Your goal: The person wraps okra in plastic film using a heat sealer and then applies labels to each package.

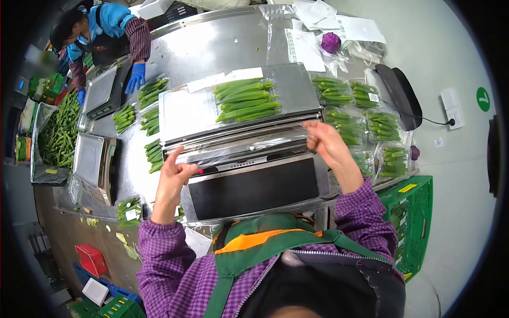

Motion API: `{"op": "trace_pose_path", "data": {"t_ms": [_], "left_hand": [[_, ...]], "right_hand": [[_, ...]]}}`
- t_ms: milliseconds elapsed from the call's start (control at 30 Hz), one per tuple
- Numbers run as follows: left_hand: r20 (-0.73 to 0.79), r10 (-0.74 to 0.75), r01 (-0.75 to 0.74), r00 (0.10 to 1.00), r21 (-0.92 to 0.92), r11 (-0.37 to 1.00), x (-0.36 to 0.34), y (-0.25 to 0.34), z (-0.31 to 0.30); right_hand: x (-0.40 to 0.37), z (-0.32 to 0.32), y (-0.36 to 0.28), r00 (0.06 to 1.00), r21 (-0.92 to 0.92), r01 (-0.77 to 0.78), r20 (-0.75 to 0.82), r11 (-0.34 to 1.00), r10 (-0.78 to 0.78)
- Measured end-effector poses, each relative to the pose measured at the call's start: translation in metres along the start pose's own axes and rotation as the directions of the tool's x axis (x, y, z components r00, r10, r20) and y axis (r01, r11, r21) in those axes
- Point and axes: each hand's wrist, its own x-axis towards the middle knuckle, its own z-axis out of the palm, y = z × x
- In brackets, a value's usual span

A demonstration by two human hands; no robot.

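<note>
A steel wrapping machine (297,79) stands before me, with a tray of okra (246,99) on its top. Clear film (249,142) stretches across the machine's front between my hands. My left hand (174,172) is at the film's left end, its index finger and thumb apart, with nothing visible between them. My right hand (321,139) pinches the film's right edge near the roller. Below the film lies a black plate (254,188).
Wrapped okra packs (384,126) lie at the right, above a green crate (429,212). Loose okra bundles (152,91) and scales (87,159) sit at the left. A co-worker in blue gloves (136,77) leans over the far left. A purple cabbage (331,42) rests at the back.
</note>
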Motion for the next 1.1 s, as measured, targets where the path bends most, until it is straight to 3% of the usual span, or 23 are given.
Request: {"op": "trace_pose_path", "data": {"t_ms": [33,67,100,133,200,267,333,400,433,467,500,567,600,633,667,700,733,767,800,867,900,1033,1100], "left_hand": [[-0.004,-0.003,0.003,1.000,-0.002,1.000,-0.005,-0.004,-0.002],[0.109,-0.171,0.186,0.979,-0.145,0.972,-0.009,-0.003,-0.003],[0.242,-0.308,0.368,0.920,-0.262,0.892,-0.010,0.003,-0.002],[0.422,-0.267,0.431,0.866,-0.360,0.828,-0.012,0.013,-0.002],[0.573,0.000,0.314,0.820,-0.449,0.836,-0.004,0.034,-0.009],[0.562,0.251,0.084,0.788,-0.503,0.860,0.017,0.070,-0.012],[0.486,0.478,-0.053,0.732,-0.659,0.750,0.054,0.104,-0.008],[0.272,0.437,0.022,0.857,-0.868,0.497,0.098,0.131,0.011],[0.074,0.439,-0.257,0.896,-0.720,0.645,0.124,0.136,0.030],[-0.123,0.480,-0.477,0.869,-0.468,0.744,0.155,0.131,0.046],[-0.095,0.553,-0.560,0.828,-0.080,0.824,0.205,0.093,0.043],[0.070,0.650,-0.561,0.756,0.581,0.590,0.238,0.046,0.048],[0.189,0.659,-0.521,0.728,0.778,0.352,0.228,0.036,0.062],[0.190,0.656,-0.519,0.731,0.779,0.353,0.223,0.039,0.062],[0.141,0.556,-0.496,0.819,0.659,0.565,0.213,0.046,0.061],[0.113,0.428,-0.422,0.897,0.509,0.750,0.206,0.047,0.059],[0.190,0.470,-0.504,0.862,0.218,0.836,0.203,0.043,0.057],[0.222,0.340,-0.373,0.914,0.127,0.919,0.187,0.057,0.058],[0.268,0.208,-0.227,0.941,0.041,0.973,0.167,0.070,0.060],[0.287,0.235,-0.267,0.929,0.075,0.961,0.160,0.056,0.059],[0.299,0.268,-0.310,0.916,0.102,0.945,0.158,0.050,0.058],[0.389,0.200,-0.232,0.899,0.037,0.972,0.150,0.043,0.056],[0.392,0.233,-0.278,0.890,0.063,0.958,0.149,0.036,0.056]], "right_hand": [[-0.005,-0.003,0.000,0.990,0.153,-0.089,0.122,0.984,0.071],[-0.007,-0.004,-0.004,0.961,0.289,-0.191,0.252,0.938,0.118],[-0.008,-0.002,-0.014,0.948,0.334,-0.150,0.316,0.931,0.039],[-0.005,0.002,-0.026,0.947,0.333,-0.147,0.320,0.931,0.035],[0.004,0.012,-0.049,0.888,0.404,0.010,0.417,0.915,-0.194],[0.022,0.026,-0.084,0.813,0.434,0.201,0.425,0.878,-0.397],[0.048,0.047,-0.115,0.776,0.290,0.474,0.309,0.831,-0.550],[0.095,0.068,-0.128,0.697,0.094,0.666,0.276,0.740,-0.662],[0.127,0.070,-0.120,0.646,-0.018,0.737,0.315,0.676,-0.696],[0.149,0.070,-0.110,0.746,-0.251,0.661,0.325,0.707,-0.582],[0.168,0.068,-0.093,0.837,-0.470,0.548,0.299,0.692,-0.459],[0.211,0.051,-0.032,0.720,-0.707,0.653,0.469,0.272,-0.511],[0.197,0.056,-0.033,0.705,-0.705,0.679,0.549,0.206,-0.448],[0.184,0.057,-0.035,0.749,-0.712,0.646,0.525,0.273,-0.404],[0.173,0.058,-0.037,0.793,-0.719,0.604,0.499,0.344,-0.349],[0.167,0.057,-0.041,0.829,-0.667,0.560,0.439,0.492,-0.347],[0.161,0.056,-0.045,0.864,-0.595,0.503,0.377,0.627,-0.334],[0.160,0.056,-0.053,0.896,-0.396,0.390,0.372,0.832,-0.243],[0.162,0.052,-0.056,0.898,-0.394,0.384,0.370,0.835,-0.238],[0.164,0.042,-0.065,0.924,-0.361,0.261,0.363,0.895,-0.123],[0.159,0.041,-0.074,0.923,-0.503,0.312,0.363,0.806,-0.131],[0.154,0.032,-0.082,0.898,-0.522,0.393,0.397,0.757,-0.192],[0.156,0.028,-0.068,0.904,-0.706,0.311,0.426,0.636,0.030]]}}
